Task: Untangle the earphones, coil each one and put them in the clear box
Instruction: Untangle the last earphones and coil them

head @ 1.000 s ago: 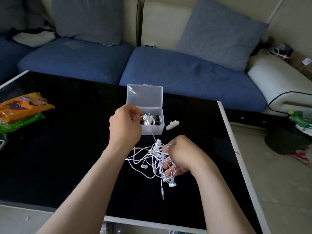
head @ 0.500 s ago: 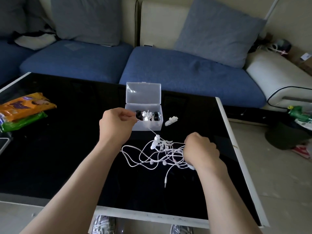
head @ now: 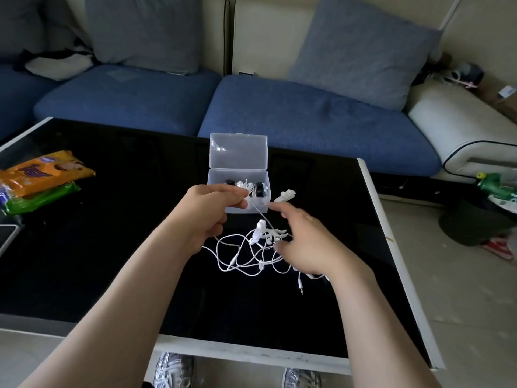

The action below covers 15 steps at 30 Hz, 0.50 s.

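A tangle of white earphones [head: 251, 249] lies on the black glass table [head: 112, 247], its jack plug trailing at the right. The clear box [head: 237, 204] stands just behind it with the lid up; black and white earphone parts sit inside. My left hand [head: 207, 210] pinches one white cable in front of the box, and that cable runs down into the tangle. My right hand [head: 305, 247] hovers over the tangle's right side with fingers spread and holds nothing. A small white piece [head: 285, 196] lies right of the box.
Orange and green snack packets [head: 39, 180] lie at the table's left edge, with a phone corner [head: 7, 236] below them. A blue sofa [head: 307, 119] with grey cushions runs behind the table. My shoes [head: 173, 371] show under the near edge.
My right hand let go of the tangle, opened and rose toward the box. My left hand keeps its pinch on the cable.
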Tool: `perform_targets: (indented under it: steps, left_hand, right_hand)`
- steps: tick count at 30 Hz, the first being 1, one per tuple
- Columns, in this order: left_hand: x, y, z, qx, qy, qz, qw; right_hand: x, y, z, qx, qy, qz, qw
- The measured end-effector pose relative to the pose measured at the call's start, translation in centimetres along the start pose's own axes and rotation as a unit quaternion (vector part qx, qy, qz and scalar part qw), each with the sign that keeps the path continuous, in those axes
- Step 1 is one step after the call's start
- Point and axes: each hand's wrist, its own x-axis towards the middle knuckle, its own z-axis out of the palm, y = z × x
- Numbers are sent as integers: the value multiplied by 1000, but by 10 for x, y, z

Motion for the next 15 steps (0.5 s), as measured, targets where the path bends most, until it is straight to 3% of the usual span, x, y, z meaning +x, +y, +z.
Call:
perform_targets:
  steps: [2, 6, 10, 12, 15]
  left_hand:
    - [0, 3, 2, -10, -22, 3, 1000]
    - [0, 5, 8, -71, -9, 17, 997]
    - [0, 12, 15, -265, 16, 20, 964]
    - [1, 15, 18, -352, 32, 19, 935]
    - [1, 13, 18, -260, 115, 54, 957]
  right_hand:
    - [2, -1, 4, 27, -27, -32, 999]
    - [12, 8, 13, -12, -25, -1, 1000]
    - [17, 18, 15, -121, -2, 75, 990]
    - [17, 23, 14, -107, 16, 94, 990]
    - [17, 31, 12, -62, 25, 92, 994]
